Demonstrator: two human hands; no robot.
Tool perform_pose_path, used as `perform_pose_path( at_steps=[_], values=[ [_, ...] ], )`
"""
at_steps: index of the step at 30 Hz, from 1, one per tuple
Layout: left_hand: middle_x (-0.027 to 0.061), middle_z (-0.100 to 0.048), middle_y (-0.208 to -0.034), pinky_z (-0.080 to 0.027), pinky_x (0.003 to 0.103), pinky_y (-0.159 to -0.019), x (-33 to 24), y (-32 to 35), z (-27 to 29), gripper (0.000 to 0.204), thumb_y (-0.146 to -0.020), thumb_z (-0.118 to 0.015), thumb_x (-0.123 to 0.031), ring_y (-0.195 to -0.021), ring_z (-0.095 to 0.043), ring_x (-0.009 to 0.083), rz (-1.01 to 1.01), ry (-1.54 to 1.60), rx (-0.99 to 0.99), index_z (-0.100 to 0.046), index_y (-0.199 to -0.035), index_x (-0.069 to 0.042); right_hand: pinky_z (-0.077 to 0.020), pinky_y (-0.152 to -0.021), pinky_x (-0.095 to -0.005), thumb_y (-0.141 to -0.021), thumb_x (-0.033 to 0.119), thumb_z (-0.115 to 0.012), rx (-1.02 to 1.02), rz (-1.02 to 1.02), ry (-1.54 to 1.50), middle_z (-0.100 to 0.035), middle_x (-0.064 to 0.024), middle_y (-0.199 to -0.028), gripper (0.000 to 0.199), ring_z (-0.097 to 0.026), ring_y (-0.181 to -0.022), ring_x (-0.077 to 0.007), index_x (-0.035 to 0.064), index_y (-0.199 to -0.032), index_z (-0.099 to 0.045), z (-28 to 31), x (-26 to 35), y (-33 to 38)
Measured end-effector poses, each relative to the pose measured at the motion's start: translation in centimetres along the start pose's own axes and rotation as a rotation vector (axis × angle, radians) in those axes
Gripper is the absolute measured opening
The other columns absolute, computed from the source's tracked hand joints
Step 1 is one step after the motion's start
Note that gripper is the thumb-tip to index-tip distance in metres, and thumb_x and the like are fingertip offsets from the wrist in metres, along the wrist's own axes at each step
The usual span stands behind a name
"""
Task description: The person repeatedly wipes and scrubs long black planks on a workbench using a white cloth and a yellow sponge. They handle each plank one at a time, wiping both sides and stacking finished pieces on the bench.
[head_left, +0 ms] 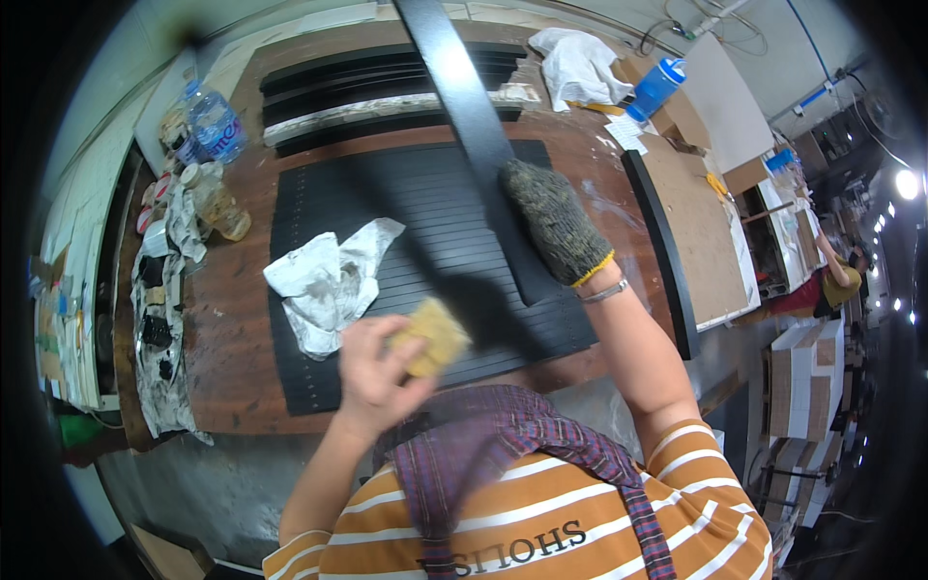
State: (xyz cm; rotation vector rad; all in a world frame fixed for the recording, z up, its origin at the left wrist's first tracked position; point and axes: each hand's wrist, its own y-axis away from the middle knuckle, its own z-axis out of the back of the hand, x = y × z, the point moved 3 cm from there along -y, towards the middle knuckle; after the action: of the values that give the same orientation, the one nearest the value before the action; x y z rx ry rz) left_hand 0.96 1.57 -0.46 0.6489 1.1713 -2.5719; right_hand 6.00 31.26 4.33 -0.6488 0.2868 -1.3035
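Our left grip (375,372) pinches a yellow pad (435,336) near a white cloth (329,278). Our gloved right grip (556,222) clasps a black bar (459,87).

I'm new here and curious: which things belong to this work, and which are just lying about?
Seemingly in use:
long black bar
yellow pad
dark knitted glove
nearer white cloth, perhaps

Likely lying about:
blue drink bottle
large water bottle
stacked cartons
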Motion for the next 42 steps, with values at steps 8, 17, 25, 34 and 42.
perform_pose_path(
  at_steps=[8, 17, 25, 34, 42],
  values=[
    [0.0169, -0.062, -0.119, -0.044, 0.046, -0.099, 16.6, 15.4, 21.7, 0.046, -0.072, -0.083, -0.009, -0.115, -0.056, 0.0376, 0.775, -0.802, -0.523, -0.063, -0.113, 0.000, -0.0323, -0.121, -0.0448, -0.100, 0.003, -0.047, 0.175, -0.147, 0.207, -0.050, -0.0139, -0.153, 0.050, -0.046, -0.142, -0.0319, 0.0043, -0.150, -0.048, -2.6, -0.1, 5.6],
    [0.0084, -0.061, -0.133, -0.039, 0.056, -0.102, 24.5, 24.2, 27.4, 0.048, -0.080, -0.081, -0.030, -0.123, -0.053, 0.0336, 1.258, -1.260, -0.324, -0.066, -0.122, -0.011, -0.0542, -0.082, -0.0317, -0.107, 0.024, -0.053, -0.038, -0.823, -0.633, -0.067, -0.0097, -0.122, 0.032, -0.065, -0.101, -0.0179, 0.0064, -0.132, -0.061, -4.3, 0.3, 6.4],
    [0.0163, -0.040, -0.157, -0.028, 0.063, -0.115, 15.9, 5.3, 4.1, 0.069, -0.073, -0.086, -0.030, -0.147, -0.033, 0.0371, 0.448, -0.374, 0.181, -0.062, -0.134, -0.011, -0.0325, -0.118, -0.0458, -0.098, 0.003, -0.041, 0.139, -0.290, 0.204, -0.046, -0.0197, -0.154, 0.053, -0.046, -0.139, -0.0357, 0.0006, -0.151, -0.044, -5.2, 3.6, 7.3],
    [0.0189, -0.067, -0.125, -0.055, 0.038, -0.096, 9.2, -7.8, -1.2, 0.041, -0.085, -0.063, 0.006, -0.115, -0.067, 0.0351, 0.315, 0.355, -0.235, -0.065, -0.125, -0.002, -0.0407, -0.111, -0.0468, -0.089, 0.006, -0.055, 0.010, -0.300, 0.182, -0.057, -0.0198, -0.141, 0.050, -0.054, -0.129, -0.0360, -0.0002, -0.139, -0.055, -3.0, 4.2, 5.7],
    [0.0132, -0.070, -0.118, -0.053, 0.041, -0.090, -1.0, -3.8, -5.7, 0.033, -0.068, -0.061, 0.007, -0.101, -0.064, 0.0302, -0.224, 0.311, 0.316, -0.076, -0.095, -0.005, -0.0424, -0.108, -0.0468, -0.092, 0.004, -0.049, 0.040, -0.438, 0.143, -0.060, -0.0217, -0.137, 0.044, -0.057, -0.125, -0.0377, -0.0014, -0.135, -0.058, -0.5, 1.5, 5.8]
  ],
)
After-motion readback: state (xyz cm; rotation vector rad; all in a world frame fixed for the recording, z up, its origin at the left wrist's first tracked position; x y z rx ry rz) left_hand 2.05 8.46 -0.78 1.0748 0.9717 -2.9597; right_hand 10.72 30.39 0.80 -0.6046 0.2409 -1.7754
